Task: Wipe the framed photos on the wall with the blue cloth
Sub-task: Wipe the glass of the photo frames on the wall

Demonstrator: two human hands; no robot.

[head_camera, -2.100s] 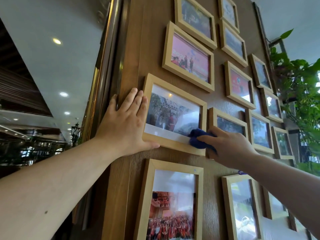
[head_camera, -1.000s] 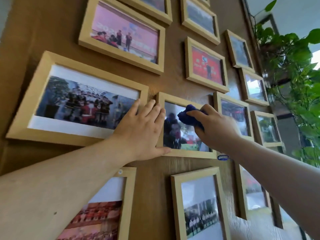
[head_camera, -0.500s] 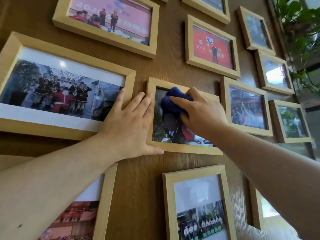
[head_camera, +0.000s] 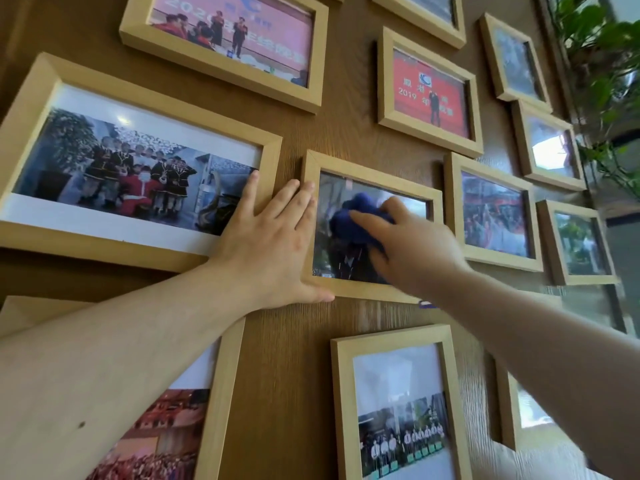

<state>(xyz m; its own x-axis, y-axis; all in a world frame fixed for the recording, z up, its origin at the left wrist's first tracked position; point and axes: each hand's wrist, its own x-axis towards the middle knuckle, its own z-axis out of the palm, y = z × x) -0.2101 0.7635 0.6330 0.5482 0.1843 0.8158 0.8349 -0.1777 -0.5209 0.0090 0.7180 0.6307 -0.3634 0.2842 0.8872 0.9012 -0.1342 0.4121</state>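
Several light wooden photo frames hang on a brown wood-grain wall point(head_camera: 291, 393). My right hand point(head_camera: 412, 247) presses a bunched dark blue cloth point(head_camera: 353, 221) against the glass of a small landscape frame point(head_camera: 374, 174) in the middle. My left hand point(head_camera: 266, 244) lies flat with fingers spread, over the gap between that frame's left edge and the large frame point(head_camera: 138, 171) to its left, thumb under the small frame's bottom corner. The hand and cloth hide much of the small frame's photo.
A red-photo frame point(head_camera: 429, 88) and a pink-photo frame point(head_camera: 228, 36) hang above. A portrait frame point(head_camera: 398, 407) hangs below, more frames point(head_camera: 495, 213) to the right. A leafy green plant point(head_camera: 599, 64) stands at the far right edge.
My right hand with the cloth has slid from the small frame's upper glass down towards its middle. My left hand stays braced in the same spot. The view moved slightly closer.
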